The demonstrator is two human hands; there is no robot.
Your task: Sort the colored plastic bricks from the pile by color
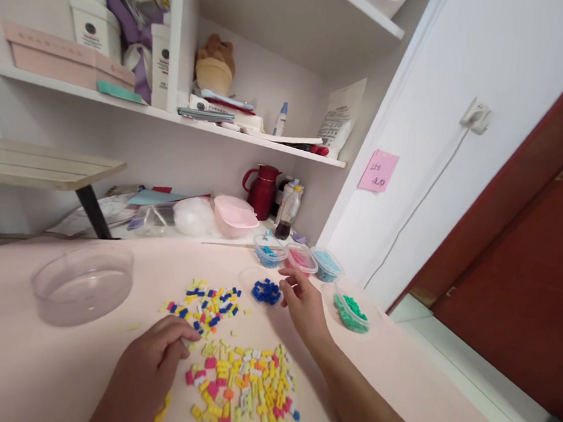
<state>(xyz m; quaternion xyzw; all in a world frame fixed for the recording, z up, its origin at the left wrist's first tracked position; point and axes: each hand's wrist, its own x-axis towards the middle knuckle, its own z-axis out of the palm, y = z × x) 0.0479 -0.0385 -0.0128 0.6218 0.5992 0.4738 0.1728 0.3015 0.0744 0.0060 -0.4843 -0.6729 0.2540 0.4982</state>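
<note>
Small plastic building bricks lie in two groups on the pink table. The farther group point(211, 303) mixes dark blue, yellow, white and pink bricks; the nearer, larger group point(247, 389) is mostly yellow with pink, white and orange. My left hand point(158, 352) rests at the left edge of both groups, its fingertips by the bricks and the thumb apart from the index finger. My right hand point(302, 299) is just right of a pile of dark blue bricks point(265, 291) in a shallow clear dish, fingers spread and nothing visible between them.
Clear tubs hold blue bricks point(269, 255), pink bricks point(301, 259), light blue bricks point(326, 265) and green bricks point(351, 312). A round clear container point(80, 311) stands at the left. Behind the table are a pink lidded box point(234, 216), a red jug point(263, 192) and a bottle point(289, 212).
</note>
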